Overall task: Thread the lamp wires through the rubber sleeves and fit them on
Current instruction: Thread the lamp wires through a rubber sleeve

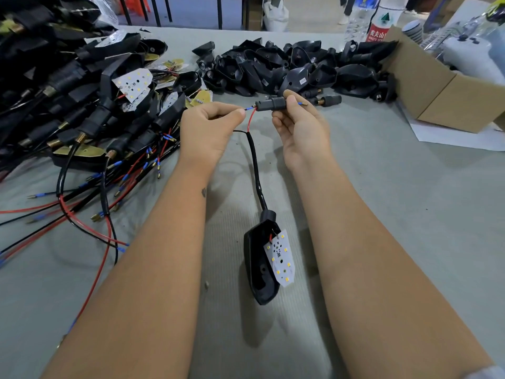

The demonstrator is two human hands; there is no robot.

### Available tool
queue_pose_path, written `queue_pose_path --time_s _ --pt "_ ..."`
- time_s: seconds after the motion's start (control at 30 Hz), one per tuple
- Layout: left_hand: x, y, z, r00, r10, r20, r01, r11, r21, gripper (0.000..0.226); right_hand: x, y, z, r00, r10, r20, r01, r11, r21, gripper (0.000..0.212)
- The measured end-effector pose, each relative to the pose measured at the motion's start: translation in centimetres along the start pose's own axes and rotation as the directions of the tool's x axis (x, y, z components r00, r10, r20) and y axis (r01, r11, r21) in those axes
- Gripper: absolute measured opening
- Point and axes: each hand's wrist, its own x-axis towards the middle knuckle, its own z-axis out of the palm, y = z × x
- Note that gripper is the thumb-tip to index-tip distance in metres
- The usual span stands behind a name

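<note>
Two heaps: on the grey bench (pixel 382 214), far side and left side.
Left heap (pixel 68 105): black lamp housings with white LED boards, brass threaded ends, and a tangle of red and black leads with blue-sleeved tips, spilling toward the near left.
Far heap (pixel 287 67): bare black housings, piled between the left heap and a cardboard box (pixel 437 88) at the far right.
Box: open-topped, resting on a white sheet; a water bottle with a red label (pixel 378 26) just behind its near-left corner.
Lamp in work (pixel 262 266): black housing lying between the two forearms, open face up, white LED board (pixel 281 258) tilted out of it on its right.
Cable (pixel 255 165): black sheath running from the housing's neck up toward the hands, splitting just below them into a red wire (pixel 252 117) and a black wire (pixel 239 131).
Left hand (pixel 210 124): fingers curled, thumb and forefinger pinching the red wire close to its blue-tipped end, right at the sleeve's mouth.
Right hand (pixel 297 124): raised above the bench, thumb and fingers gripping the rubber sleeve (pixel 270 102) crosswise.
Rubber sleeve: black, held level, brass end toward the left hand; a blue-tipped wire end (pixel 302 103) showing past the right fingers.
</note>
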Motion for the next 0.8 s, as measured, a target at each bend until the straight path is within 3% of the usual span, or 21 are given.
queue_pose_path --time_s 0.33,0.47,0.57,0.8 --pt "0.17 0.12 -0.22 0.992 -0.12 -0.03 0.119 0.993 -0.021 0.012 0.03 -0.06 -0.07 0.995 0.023 0.098 -0.018 0.998 -0.058 0.012" --pt "-0.04 0.11 0.0 0.997 -0.078 0.008 0.078 0.997 0.018 0.011 -0.5 0.22 0.31 0.983 -0.031 0.182 0.055 0.99 -0.129 0.007" --pt "-0.08 0.07 0.13 0.999 -0.053 0.0 0.053 0.998 0.041 0.007 -0.75 0.5 0.42 0.982 -0.091 0.167 0.119 0.979 -0.163 0.012" --pt "-0.32 0.34 0.5 0.999 -0.051 -0.009 0.051 0.999 0.011 0.017 -0.63 0.43 0.41 0.99 0.021 0.141 -0.02 1.0 -0.011 0.013"
